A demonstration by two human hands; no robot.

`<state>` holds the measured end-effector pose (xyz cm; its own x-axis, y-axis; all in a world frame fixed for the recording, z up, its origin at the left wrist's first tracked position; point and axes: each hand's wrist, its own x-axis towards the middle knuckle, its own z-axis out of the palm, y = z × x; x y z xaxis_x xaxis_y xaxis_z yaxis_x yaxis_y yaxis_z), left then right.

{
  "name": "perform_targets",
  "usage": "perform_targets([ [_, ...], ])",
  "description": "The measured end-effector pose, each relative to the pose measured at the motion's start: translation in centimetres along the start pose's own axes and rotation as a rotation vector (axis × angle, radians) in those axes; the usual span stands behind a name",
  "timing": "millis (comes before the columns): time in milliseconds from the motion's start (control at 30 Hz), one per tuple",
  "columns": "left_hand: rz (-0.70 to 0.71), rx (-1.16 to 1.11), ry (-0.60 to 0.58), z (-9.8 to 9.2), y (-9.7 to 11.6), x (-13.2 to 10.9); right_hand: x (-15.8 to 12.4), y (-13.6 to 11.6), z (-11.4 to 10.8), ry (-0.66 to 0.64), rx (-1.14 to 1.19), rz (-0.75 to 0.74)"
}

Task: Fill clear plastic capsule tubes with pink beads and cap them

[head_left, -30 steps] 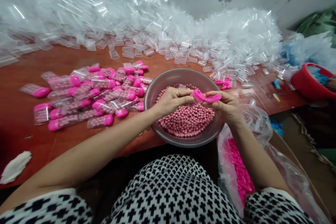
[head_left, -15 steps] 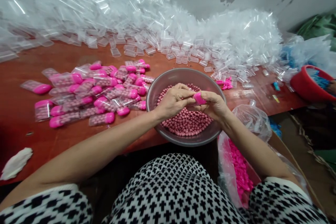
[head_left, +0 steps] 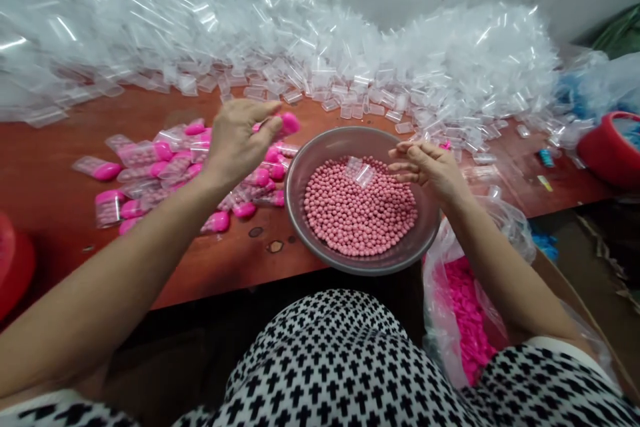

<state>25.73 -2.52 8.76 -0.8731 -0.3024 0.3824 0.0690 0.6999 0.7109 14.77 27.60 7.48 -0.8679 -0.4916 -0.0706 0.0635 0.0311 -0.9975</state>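
My left hand [head_left: 243, 140] is raised over the pile of filled containers [head_left: 143, 153], its fingers closed on a small container with a pink cap [head_left: 289, 123]. The hand hides most of that container's body. My right hand [head_left: 430, 170] hovers at the right rim of the grey bowl [head_left: 363, 265], fingers loosely bent and slightly apart, with nothing visible in them. Pink beads [head_left: 357, 220] fill the lower part of the bowl. On top of the beads lies a clear plastic piece [head_left: 360, 172], apparently an unfilled container.
A large heap of clear plastic containers [head_left: 320, 47] runs along the wall. To the lower right, a plastic bag [head_left: 445, 320] holds pink caps [head_left: 467, 320]. Red tubs stand at the right [head_left: 610, 150] and the left edge [head_left: 13, 263] of the reddish table [head_left: 240, 253].
Both hands were together over the bowl on the pink-capped container. My left hand has carried it left over the pile; my right hand has let go and moved right.
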Motion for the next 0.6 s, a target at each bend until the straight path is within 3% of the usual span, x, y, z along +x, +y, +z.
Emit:
perform_targets([
  [100, 0.109, 0.238, -0.131, 1.6, 0.2, 0.5, -0.3, 1.2, -0.8, 0.027, -0.011, -0.024],
  [233, 0.172, 0.339, -0.522, 8.3, 3.3, 0.9, -0.6, 1.9, -0.9, 0.061, 0.016, -0.061],
  [333, 0.138, 0.506, -0.741, 13.0, 5.0, 1.6, -1.3, 1.7, -1.6, 0.104, 0.030, -0.086],
  [467, 0.111, 0.588, -0.802, 16.1, 5.6, 2.6, -2.5, 1.0, -4.5, 0.212, 0.029, -0.147],
  [600, 0.155, 0.611, -0.828, 16.2, 5.7, 3.2, -2.9, 1.5, -9.9, 0.391, -0.055, -0.217],
])
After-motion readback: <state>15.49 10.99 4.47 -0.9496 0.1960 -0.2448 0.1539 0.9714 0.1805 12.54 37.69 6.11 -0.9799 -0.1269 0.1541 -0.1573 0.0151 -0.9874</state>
